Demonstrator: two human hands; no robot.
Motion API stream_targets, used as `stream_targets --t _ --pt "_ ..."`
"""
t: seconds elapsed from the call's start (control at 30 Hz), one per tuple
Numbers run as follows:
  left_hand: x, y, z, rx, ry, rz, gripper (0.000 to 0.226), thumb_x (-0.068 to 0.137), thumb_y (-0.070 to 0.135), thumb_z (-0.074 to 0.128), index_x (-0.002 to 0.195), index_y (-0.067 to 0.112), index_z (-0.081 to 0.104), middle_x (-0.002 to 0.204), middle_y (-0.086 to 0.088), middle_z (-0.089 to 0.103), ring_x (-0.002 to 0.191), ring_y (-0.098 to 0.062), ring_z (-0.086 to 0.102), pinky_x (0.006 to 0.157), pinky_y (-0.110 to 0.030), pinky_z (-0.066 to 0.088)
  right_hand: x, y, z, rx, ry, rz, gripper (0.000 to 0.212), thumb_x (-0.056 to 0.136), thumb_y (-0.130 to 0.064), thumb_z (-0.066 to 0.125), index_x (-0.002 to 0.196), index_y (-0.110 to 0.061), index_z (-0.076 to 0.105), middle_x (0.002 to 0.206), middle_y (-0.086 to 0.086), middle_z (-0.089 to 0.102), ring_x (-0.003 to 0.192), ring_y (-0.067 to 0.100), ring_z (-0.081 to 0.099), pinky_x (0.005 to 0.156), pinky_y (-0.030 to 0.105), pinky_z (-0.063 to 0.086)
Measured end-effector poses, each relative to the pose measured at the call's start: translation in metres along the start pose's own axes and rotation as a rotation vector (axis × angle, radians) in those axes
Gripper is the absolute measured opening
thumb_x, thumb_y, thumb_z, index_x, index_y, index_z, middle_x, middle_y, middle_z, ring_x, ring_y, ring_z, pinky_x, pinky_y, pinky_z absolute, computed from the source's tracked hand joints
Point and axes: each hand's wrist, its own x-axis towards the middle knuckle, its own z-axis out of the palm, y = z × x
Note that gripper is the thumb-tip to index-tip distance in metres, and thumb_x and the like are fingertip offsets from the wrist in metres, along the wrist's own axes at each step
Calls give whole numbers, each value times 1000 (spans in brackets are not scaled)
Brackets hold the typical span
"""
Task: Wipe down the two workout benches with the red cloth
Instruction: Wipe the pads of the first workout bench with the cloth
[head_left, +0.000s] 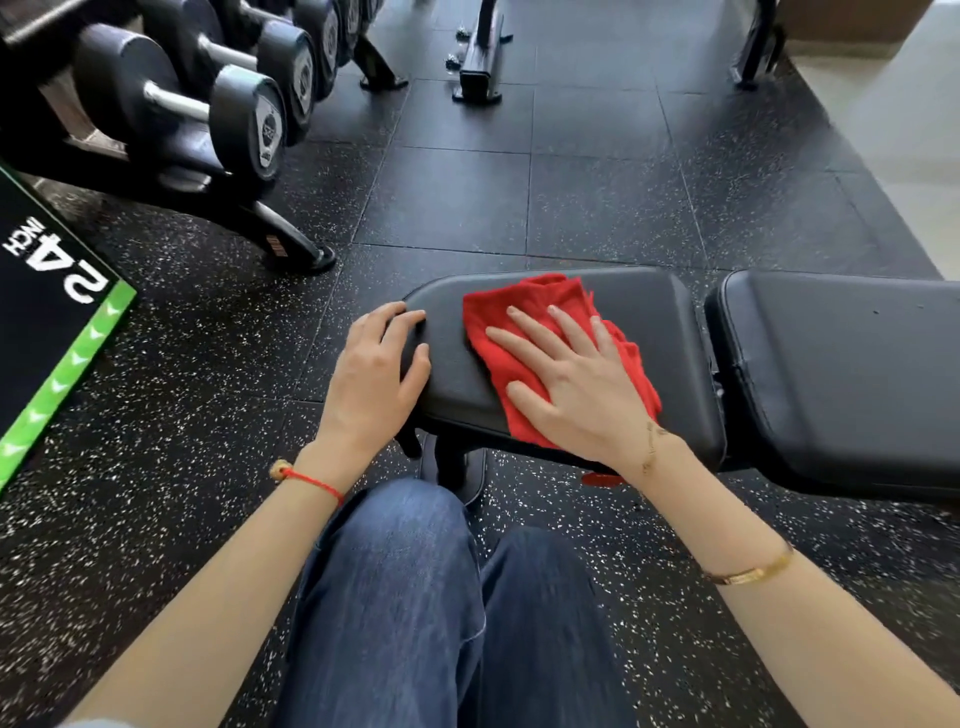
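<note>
Black padded bench (639, 306), seat pad nearest, a second longer pad (841, 374) adjoining at its right end across a narrow gap. Red cloth (524, 312) spread on the seat pad, reaching from near the far edge to the near edge, rumpled along its far side. Right hand (582, 384) lies flat on the cloth, fingers straight and splayed, pressing it to the pad (gold bangle on that forearm). Left hand (376, 374) rests on the bench's rounded left end, fingers curled over the edge, grasping the pad; red string on that wrist. Knees in blue jeans (415, 597) below the near edge. Speckled rubber floor (597, 197). Dumbbell rack (208, 104) beyond the left end. Black-and-green box (47, 322) marked "24 INCH" at far left.
</note>
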Motion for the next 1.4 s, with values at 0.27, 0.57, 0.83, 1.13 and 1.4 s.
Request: stream_targets --t 0.27,0.57,0.83,1.13,1.4 --pt "-11 -14 -10 43 17 -22 37 98 15 53 134 4 57 137 -13 56 130 -30 48 112 -44 39 53 -37 4 47 -46 44 56 96 -47 33 149 -49 18 163 -13 8 151 28 0 117 59 -5" --pt "-14 -17 -11 18 9 -36 38 98 14 52 135 5 56 136 -12 56 128 -28 48 113 -44 38 32 1 2 -2 -15 142 54 95 -49 34 148 -51 21 162 -15 13 151 27 6 118 58 -1" --pt "-2 5 -11 37 13 4 36 97 12 51 131 5 58 135 -12 58 127 -29 51 110 -45 39 30 -35 8 4 -24 53 57 95 -49 32 149 -50 16 163 -13 8 150 30 3 118 58 -3" --pt "25 33 14 68 -28 117 33 97 17 51 126 7 62 132 -8 61 125 -29 52 110 -41 37 20 54 -10 17 0 426 55 96 -49 32 149 -50 18 163 -12 8 151 29 4 119 58 -2" --pt "24 31 24 40 54 92 32 90 12 55 120 12 65 129 -4 63 124 -27 53 108 -43 37 -1 9 0 -28 16 151 58 94 -50 34 149 -49 19 163 -12 12 150 29 7 119 56 1"
